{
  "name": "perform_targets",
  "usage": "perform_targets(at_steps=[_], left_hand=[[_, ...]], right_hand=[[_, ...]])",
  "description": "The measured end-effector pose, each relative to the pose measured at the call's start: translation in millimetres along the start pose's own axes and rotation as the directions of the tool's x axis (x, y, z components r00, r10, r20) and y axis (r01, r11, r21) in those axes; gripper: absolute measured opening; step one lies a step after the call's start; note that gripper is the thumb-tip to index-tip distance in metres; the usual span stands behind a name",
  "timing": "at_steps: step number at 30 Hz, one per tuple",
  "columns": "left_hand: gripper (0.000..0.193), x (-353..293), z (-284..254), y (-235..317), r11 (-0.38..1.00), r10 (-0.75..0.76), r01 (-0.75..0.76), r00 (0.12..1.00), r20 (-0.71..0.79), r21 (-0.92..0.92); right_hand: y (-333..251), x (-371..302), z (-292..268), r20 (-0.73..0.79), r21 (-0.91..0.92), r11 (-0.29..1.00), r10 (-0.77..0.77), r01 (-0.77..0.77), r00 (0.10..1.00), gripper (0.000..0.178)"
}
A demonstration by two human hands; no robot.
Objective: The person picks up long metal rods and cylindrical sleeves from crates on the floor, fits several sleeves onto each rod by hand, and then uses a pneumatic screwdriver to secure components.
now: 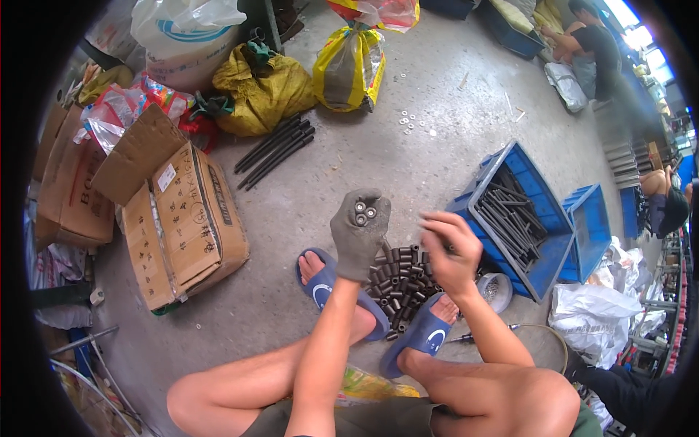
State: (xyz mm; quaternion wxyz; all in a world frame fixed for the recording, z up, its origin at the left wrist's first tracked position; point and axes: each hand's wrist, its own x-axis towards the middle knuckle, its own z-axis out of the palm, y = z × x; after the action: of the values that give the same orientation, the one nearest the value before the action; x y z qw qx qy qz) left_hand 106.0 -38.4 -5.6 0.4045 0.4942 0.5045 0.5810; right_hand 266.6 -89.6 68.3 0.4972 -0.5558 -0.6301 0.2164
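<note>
My left hand (358, 237), in a grey work glove, is closed around three short dark metal sleeves (362, 219). Their round ends face up, with bright metal in the middle. Just right of it, my bare right hand (453, 247) hovers with its fingers apart and pointing toward the glove; the fingertips are a little blurred. A small dark spot shows by its palm, too unclear to name. Below both hands, a pile of similar dark sleeves (405, 285) lies on the floor between my sandalled feet. A small round tub (507, 294) of tiny shiny parts sits beside my right foot.
A blue crate (486, 191) of dark rods stands at right, with another blue crate (606, 244) behind. Dark bars (275, 151) lie near a yellow sack (263, 91). A cardboard box (186, 226) stands left. Washers (408, 122) are scattered ahead. Two people sit at far right.
</note>
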Motion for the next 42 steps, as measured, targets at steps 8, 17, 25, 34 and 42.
perform_targets(at_steps=[8,17,25,34,42], left_hand=[[0.013,2,4,0,0.998,-0.035,0.034,0.999,-0.003,-0.057],[0.021,25,23,-1,0.988,0.148,-0.143,0.980,-0.129,0.051],[0.015,-1,24,-1,0.995,0.098,-0.098,0.995,-0.020,-0.003],[0.021,6,30,3,0.994,0.051,-0.064,0.990,0.131,0.092],[0.030,4,37,-4,0.987,0.081,-0.082,0.997,0.016,0.136]], right_hand=[[48,-227,-148,-0.162,0.473,0.157,0.983,-0.867,0.089,0.022],[-225,17,-151,0.627,-0.376,0.860,0.510,-0.345,0.588,0.037],[-276,30,-124,0.469,-0.539,0.751,0.644,-0.383,0.604,0.045],[-175,0,-174,0.388,0.155,0.855,0.407,-0.494,0.827,0.042],[-22,34,-115,-0.127,0.887,0.459,0.123,0.057,0.984,0.040]])
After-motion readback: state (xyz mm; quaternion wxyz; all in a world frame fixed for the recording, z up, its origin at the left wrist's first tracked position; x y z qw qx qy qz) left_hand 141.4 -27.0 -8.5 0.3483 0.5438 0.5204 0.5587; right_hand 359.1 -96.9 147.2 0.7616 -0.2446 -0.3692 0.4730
